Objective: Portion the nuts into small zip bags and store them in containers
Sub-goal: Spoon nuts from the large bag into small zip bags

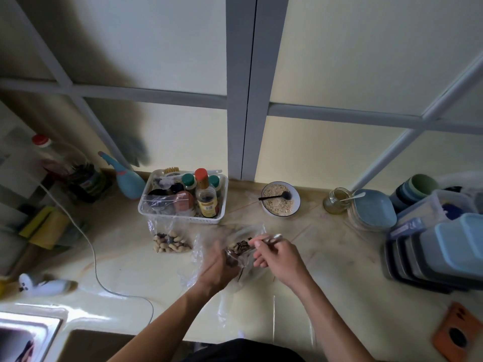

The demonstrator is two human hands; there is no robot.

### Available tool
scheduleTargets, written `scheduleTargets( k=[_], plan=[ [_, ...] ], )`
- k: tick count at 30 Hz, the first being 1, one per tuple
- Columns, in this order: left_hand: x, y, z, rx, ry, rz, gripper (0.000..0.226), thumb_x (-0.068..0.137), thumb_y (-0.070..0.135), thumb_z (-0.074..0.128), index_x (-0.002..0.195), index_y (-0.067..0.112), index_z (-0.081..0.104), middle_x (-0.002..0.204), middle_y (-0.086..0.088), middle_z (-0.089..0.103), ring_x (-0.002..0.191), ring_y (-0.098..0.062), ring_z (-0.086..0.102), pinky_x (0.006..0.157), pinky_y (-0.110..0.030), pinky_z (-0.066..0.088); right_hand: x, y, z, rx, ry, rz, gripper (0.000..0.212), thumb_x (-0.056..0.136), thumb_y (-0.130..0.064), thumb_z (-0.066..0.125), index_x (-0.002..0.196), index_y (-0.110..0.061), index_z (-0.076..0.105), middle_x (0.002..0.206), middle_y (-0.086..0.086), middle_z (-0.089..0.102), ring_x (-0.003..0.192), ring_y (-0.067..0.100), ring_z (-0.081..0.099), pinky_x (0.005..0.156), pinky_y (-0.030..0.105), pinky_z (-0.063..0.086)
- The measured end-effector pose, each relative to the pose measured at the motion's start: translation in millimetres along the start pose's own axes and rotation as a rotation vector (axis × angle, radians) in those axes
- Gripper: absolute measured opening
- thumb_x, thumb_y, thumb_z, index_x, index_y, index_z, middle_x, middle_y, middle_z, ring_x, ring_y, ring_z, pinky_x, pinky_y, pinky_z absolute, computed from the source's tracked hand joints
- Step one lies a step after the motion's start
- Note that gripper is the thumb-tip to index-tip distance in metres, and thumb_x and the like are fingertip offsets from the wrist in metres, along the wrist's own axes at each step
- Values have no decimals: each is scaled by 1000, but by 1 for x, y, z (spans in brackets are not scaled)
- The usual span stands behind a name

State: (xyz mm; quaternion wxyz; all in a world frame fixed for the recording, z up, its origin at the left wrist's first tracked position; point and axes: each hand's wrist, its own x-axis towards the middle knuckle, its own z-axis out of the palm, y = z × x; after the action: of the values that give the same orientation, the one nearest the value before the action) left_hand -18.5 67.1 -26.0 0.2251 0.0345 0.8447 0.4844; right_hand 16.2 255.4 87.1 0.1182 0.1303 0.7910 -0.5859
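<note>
Left hand (218, 267) grips a clear zip bag (235, 254) holding nuts, right hand (278, 254) pinches a metal spoon (271, 239) at its mouth; filled bag (171, 239) stands beside a bottle basket (183, 195).

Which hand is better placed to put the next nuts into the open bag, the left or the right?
The right hand, probably. It already holds the spoon over the mouth of the bag, while the left hand grips that bag to keep it open.

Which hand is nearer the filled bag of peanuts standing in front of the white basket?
Left. The left hand sits just right of the filled bag of peanuts; the right hand, holding a spoon, is farther right.
</note>
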Motion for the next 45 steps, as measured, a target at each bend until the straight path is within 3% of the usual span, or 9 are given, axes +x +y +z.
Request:
scheduleTargets(
  k=[7, 11, 17, 21, 27, 32, 39, 42, 45],
  plan=[
    [-24, 51, -19, -65, 24, 224, 26, 87, -8, 65, 92, 17, 61, 80, -6, 59, 77, -9, 55, 69, -23, 48, -15, -1, 2, -14, -225, -115, 19, 97, -17, 66, 102, -28, 80, 90, -3, 77, 88, 14, 74, 85, 35, 59],
    [-33, 42, -22, -169, -29, 161, 10, 98, 10, 62, 104, 18, 60, 99, -10, 67, 90, -28, 65, 81, -50, 55, -19, 1, 3, 43, -104, -219, 20, 95, -10, 67, 100, -23, 81, 96, 3, 74, 87, 21, 75, 85, 40, 60],
    [-55, 63, -22, -238, 57, 139, 36, 100, 4, 55, 106, 39, 46, 110, 19, 56, 104, 15, 56, 104, -32, 43, -28, 7, 2, 99, 8, -323, 20, 90, -10, 66, 95, -22, 81, 95, 6, 70, 84, 28, 73, 81, 50, 58],
    [-58, 71, -22, -161, 171, 134, 64, 101, 16, 57, 111, 75, 32, 132, 0, 52, 125, -13, 52, 113, -42, 39, -33, 10, -3, 170, 50, -326, 21, 88, -7, 65, 93, -18, 81, 96, 7, 70, 83, 29, 73, 82, 47, 59],
    [-63, 78, -22, -159, 198, 107, 74, 101, 19, 57, 102, 86, 27, 128, 2, 58, 124, -23, 57, 103, -55, 47, -35, 15, -8, 200, 86, -341, 21, 89, -7, 63, 94, -16, 81, 94, 9, 71, 82, 29, 73, 80, 45, 59],
    [-53, 42, -13, -73, 196, -65, 11, 100, 43, 53, 105, 48, 45, 119, -8, 61, 105, -32, 65, 87, -61, 54, -33, 18, -6, 198, 384, -258, 23, 101, -27, 53, 99, -31, 76, 79, 6, 73, 70, 22, 72, 67, 28, 55],
    [-68, 59, -22, -96, 300, 4, 57, 96, 27, 59, 107, 78, 35, 126, 11, 32, 95, -27, 62, 36, -41, 54, -29, 20, 4, -117, 585, -91, 22, 103, -21, 54, 82, -21, 63, 62, -8, 70, 57, -1, 67, 63, 18, 47],
    [-68, 59, -19, -93, 308, -3, 51, 97, 24, 61, 131, 55, 38, 124, 36, 29, 102, -17, 63, 36, -43, 54, -18, 19, 8, -191, 461, -92, 23, 102, -25, 56, 81, -19, 63, 61, -8, 70, 57, -3, 67, 60, 13, 49],
    [-57, 40, -17, -32, 403, 8, 58, 88, 38, 66, 139, 31, 38, 139, 20, 27, 118, -22, 51, 34, -28, 52, -3, 19, 15, -296, 314, -119, 20, 101, -30, 59, 85, -19, 67, 62, -6, 70, 57, 1, 68, 62, 27, 57]
  ],
)
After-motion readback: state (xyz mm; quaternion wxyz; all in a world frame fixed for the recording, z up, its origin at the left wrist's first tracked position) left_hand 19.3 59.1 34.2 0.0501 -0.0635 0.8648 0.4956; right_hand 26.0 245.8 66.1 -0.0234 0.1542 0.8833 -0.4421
